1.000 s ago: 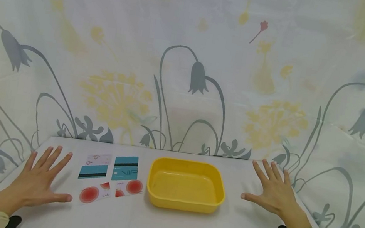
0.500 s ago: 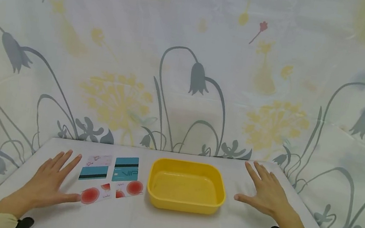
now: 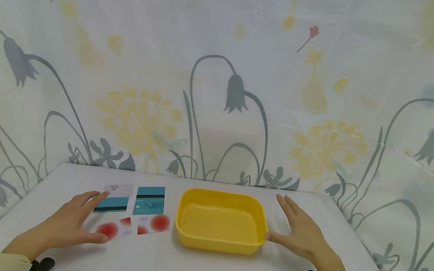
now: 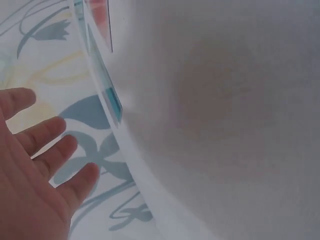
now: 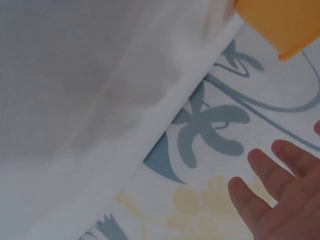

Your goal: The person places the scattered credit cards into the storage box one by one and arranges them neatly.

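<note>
The left hand [image 3: 65, 223] hides part of a red-spotted card [image 3: 108, 230]; its lettering [image 3: 126, 232] is too small to read. The right wrist view crops the tray [image 5: 282, 25].

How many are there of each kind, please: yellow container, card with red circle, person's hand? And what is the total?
Yellow container: 1
Red-circle cards: 2 (left card, right card)
Hands: 2 (left hand, right hand)
Total: 5

Four flat cards [image 3: 149, 202] (two partly teal), yellow tray [image 3: 219, 245] upright just beside
</note>
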`<state>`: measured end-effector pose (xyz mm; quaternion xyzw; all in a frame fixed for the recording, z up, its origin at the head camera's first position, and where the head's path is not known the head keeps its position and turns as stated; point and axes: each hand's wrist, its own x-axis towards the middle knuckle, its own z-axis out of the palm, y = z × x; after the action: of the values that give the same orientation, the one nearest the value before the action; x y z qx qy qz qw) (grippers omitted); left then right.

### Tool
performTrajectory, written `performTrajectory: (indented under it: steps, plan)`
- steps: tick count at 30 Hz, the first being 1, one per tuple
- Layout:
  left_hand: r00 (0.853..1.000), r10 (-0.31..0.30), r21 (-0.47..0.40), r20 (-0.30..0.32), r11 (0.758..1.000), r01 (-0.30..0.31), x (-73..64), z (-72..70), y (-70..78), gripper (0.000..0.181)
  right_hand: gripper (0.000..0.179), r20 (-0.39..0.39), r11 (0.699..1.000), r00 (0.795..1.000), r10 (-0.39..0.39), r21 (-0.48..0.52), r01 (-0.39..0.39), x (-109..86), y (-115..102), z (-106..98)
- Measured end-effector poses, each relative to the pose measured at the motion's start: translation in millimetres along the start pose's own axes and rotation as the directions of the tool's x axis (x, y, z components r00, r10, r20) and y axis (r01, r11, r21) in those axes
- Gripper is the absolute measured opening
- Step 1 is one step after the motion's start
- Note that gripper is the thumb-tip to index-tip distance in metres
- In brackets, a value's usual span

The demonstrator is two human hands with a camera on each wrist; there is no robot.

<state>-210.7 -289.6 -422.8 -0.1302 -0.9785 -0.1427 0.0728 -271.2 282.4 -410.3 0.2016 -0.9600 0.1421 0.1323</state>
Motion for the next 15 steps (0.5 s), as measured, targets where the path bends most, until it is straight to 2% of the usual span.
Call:
performTrajectory:
  steps: [7,15]
  plan:
    - [0.997,0.001,-0.053,0.081,0.999,0.003,2.2,0.9,1.8,0.107,0.102,0.044,0.995,0.999,0.009,0.099,-0.013,-0.1,-14,4]
    - [0.992,0.005,-0.080,0.125,0.997,0.005,6.2,5.7,3.4,0.088,0.101,0.112,0.979,0.992,0.059,0.185,-0.079,-4.8,-22,9]
